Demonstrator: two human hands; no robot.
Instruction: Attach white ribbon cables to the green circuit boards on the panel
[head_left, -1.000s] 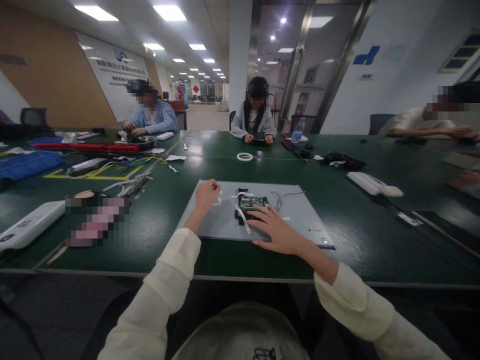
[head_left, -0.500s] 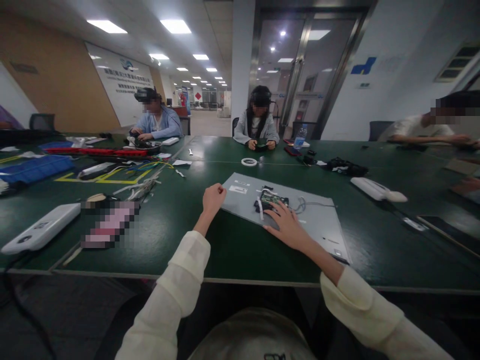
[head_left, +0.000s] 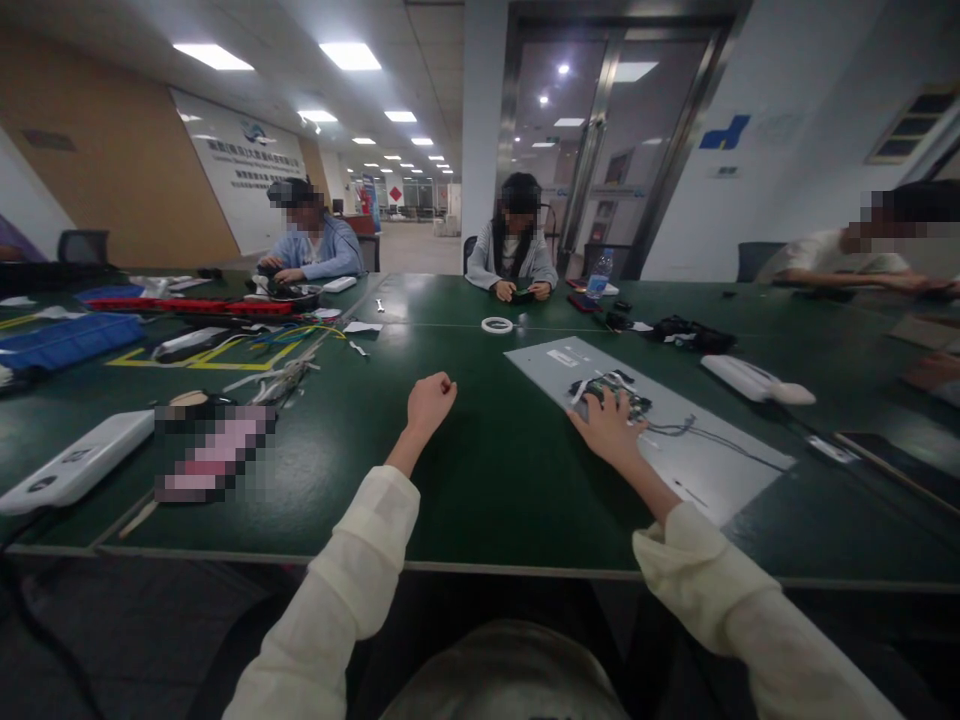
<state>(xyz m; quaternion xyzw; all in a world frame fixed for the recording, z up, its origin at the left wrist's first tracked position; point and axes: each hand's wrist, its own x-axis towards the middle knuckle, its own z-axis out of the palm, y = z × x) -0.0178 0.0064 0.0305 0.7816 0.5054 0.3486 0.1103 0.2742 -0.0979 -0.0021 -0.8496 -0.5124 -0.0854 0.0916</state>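
Observation:
A grey panel [head_left: 720, 465] lies turned at a slant on the green table, right of centre. On it sits a small circuit board [head_left: 634, 398] with white strips and dark cables trailing to the right. My right hand [head_left: 611, 428] rests over the board's near side, fingers spread. To the left, over the bare table, my left hand [head_left: 431, 403] is closed with curled fingers, apart from the panel; whether it holds anything small is hidden.
A white tape roll [head_left: 496, 325] lies ahead. On the left are a white device [head_left: 79, 460], a pink blurred item [head_left: 217, 455], cables and a blue tray [head_left: 71, 342]. Another white device [head_left: 739, 378] lies right. Several people sit around the table.
The panel with the board has moved right and turned, with my right hand moving along on it. My left hand no longer touches the panel's left corner and has stayed nearly in place.

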